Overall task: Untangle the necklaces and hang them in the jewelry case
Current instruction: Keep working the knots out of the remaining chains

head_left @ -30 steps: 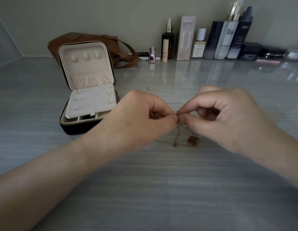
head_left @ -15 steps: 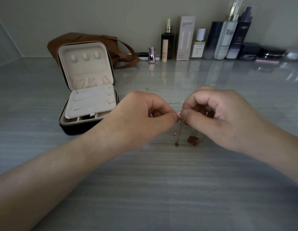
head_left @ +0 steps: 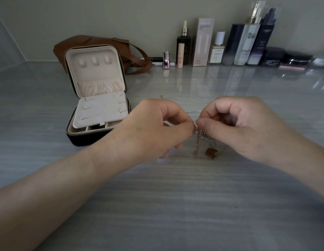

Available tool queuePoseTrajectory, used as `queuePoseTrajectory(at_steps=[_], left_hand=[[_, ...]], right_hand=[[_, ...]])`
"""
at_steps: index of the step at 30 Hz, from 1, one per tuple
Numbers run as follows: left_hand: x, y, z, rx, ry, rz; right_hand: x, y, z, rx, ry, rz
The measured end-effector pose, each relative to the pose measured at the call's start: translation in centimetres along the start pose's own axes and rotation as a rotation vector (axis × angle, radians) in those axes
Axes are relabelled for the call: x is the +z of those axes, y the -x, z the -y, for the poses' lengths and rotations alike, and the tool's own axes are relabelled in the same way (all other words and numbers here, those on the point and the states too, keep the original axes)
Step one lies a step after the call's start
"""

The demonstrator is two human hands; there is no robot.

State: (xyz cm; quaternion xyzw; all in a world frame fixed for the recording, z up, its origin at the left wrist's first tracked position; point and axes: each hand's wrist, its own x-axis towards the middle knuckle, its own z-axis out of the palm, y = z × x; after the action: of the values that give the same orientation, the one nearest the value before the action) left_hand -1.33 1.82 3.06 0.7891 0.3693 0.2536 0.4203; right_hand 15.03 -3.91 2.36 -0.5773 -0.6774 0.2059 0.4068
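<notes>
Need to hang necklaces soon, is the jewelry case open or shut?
Open: the case has its lid upright, showing three hooks and the tray.

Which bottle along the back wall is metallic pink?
The small bottle, just left of the peach tube; the others are taller and dark, white or beige.

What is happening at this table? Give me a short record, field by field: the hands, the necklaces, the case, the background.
left hand: pinches the tangle from the left
right hand: pinches it from the right
necklaces: knotted chains hang from the fingertips to the table
pendant: brown, lies on the table
jewelry case: open, lid upright
hooks: three, nothing hung on them
brown bag: behind the case
cosmetic bottles: a row along the wall
</notes>
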Motion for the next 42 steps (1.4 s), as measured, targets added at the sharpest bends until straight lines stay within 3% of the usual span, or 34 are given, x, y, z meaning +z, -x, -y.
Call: queuePoseTrajectory(at_steps=[23,42], left_hand=[[-0.05,-0.38,0.17,-0.015,0.054,-0.024],[-0.28,-0.56,0.36,-0.049,0.096,-0.026]], right_hand=[[-0.11,-0.05,-0.19,0.04,-0.038,-0.024],[0.02,-0.07,-0.45,-0.082,0.092,-0.092]])
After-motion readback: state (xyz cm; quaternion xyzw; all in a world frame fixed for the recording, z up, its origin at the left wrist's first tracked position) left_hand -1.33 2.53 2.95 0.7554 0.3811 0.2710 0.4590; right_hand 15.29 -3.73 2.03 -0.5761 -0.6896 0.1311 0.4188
